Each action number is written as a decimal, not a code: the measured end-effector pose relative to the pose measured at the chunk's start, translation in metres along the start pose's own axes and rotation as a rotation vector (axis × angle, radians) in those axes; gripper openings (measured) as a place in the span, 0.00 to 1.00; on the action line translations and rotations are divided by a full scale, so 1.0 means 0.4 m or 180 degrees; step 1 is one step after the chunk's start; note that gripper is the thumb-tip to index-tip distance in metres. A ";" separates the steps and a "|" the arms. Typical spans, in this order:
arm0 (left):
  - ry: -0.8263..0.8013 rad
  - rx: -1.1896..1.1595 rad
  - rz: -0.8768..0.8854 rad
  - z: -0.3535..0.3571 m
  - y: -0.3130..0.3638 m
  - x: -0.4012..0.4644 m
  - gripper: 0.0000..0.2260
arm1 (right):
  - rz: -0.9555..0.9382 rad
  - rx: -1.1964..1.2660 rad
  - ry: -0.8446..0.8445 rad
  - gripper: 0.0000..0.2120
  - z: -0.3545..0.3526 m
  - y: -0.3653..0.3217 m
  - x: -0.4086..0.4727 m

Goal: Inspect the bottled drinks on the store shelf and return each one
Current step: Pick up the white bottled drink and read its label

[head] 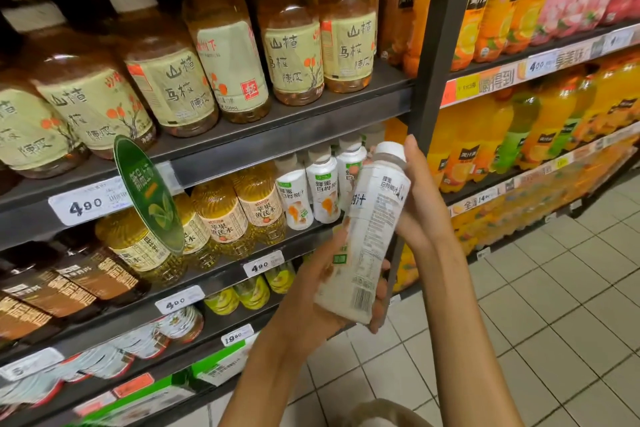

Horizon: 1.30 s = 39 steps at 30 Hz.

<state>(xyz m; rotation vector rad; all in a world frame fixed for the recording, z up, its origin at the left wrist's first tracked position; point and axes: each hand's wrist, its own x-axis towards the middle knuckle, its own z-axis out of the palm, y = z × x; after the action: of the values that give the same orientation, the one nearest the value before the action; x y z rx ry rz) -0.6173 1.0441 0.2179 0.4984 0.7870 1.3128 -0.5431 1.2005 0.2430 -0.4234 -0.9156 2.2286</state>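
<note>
Both hands on one white bottle (pixel 367 236): left hand (pixel 311 291) cups its base, right hand (pixel 422 198) wraps the neck end. Label's back faces up, so it's the inspection step. Next: return it to the matching white bottles (pixel 311 191) just beyond the left hand.

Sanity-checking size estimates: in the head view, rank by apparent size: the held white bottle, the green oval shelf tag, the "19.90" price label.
1. Held white bottle, largest, though nearest the camera.
2. Green oval shelf tag.
3. "19.90" price label, smallest.
</note>
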 end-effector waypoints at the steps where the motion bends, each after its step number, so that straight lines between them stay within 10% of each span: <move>1: -0.0192 -0.0170 -0.0133 0.001 0.004 -0.002 0.27 | 0.0119 0.0297 -0.0066 0.20 0.002 0.000 -0.004; 11: 0.1427 0.1448 0.0309 0.019 -0.024 0.020 0.30 | -0.0332 -0.0969 0.0209 0.26 0.023 -0.013 -0.014; 17: -0.0316 -0.0776 -0.0323 0.026 0.012 -0.028 0.27 | 0.0044 -0.0132 -0.0131 0.21 0.026 -0.023 -0.019; 27: 0.1046 0.1622 0.0151 0.030 0.025 -0.043 0.24 | -0.0477 -0.0995 0.0133 0.12 0.054 -0.036 -0.035; 39: -0.0376 -0.1052 -0.0107 0.106 0.026 -0.020 0.28 | 0.0620 0.0750 0.0433 0.16 0.068 -0.033 -0.025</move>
<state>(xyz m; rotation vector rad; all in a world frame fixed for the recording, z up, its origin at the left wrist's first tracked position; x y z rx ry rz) -0.5929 1.0429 0.2547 0.2938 0.4662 1.3373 -0.5438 1.1868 0.2721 -0.5656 -0.5526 2.4148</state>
